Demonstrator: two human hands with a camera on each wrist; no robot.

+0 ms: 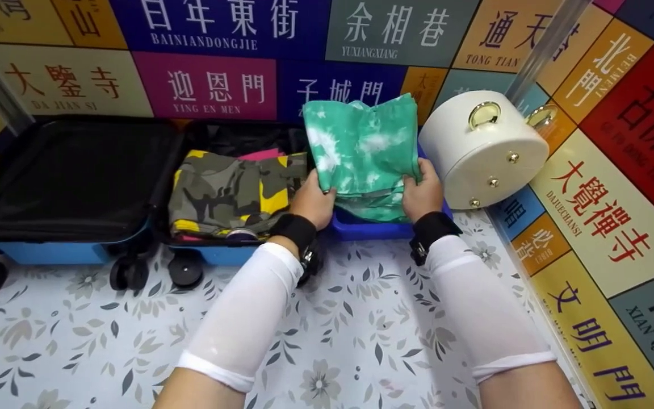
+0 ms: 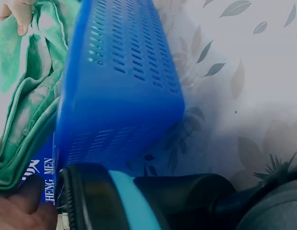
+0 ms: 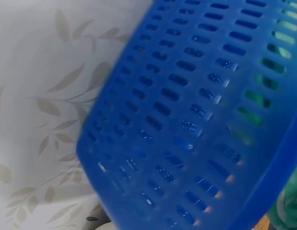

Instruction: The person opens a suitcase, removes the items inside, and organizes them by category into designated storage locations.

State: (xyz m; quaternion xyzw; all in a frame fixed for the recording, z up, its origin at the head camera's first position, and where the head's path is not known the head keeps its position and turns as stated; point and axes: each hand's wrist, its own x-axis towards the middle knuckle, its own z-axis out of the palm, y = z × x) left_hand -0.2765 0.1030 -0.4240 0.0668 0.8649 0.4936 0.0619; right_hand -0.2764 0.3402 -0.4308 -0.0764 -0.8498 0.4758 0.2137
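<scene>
A folded green and white tie-dye garment (image 1: 367, 145) is held up by both hands over a blue plastic basket (image 1: 372, 230). My left hand (image 1: 313, 201) grips its lower left corner, thumb in front. The lower right side is pinched by my right hand (image 1: 424, 193). Beneath the raised part, more green cloth shows inside the basket. In the left wrist view, layered folds of the garment (image 2: 36, 91) hang beside the perforated basket wall (image 2: 124, 72). The right wrist view shows mostly the basket's slotted side (image 3: 172, 110), with the right hand hidden.
Left of the basket lies an open suitcase, its black-lined half (image 1: 77, 176) beside a half packed with folded camouflage clothing (image 1: 219, 190). A white round case (image 1: 483, 150) with gold handles stands at right. Sign-covered walls (image 1: 208, 85) close off the back and right.
</scene>
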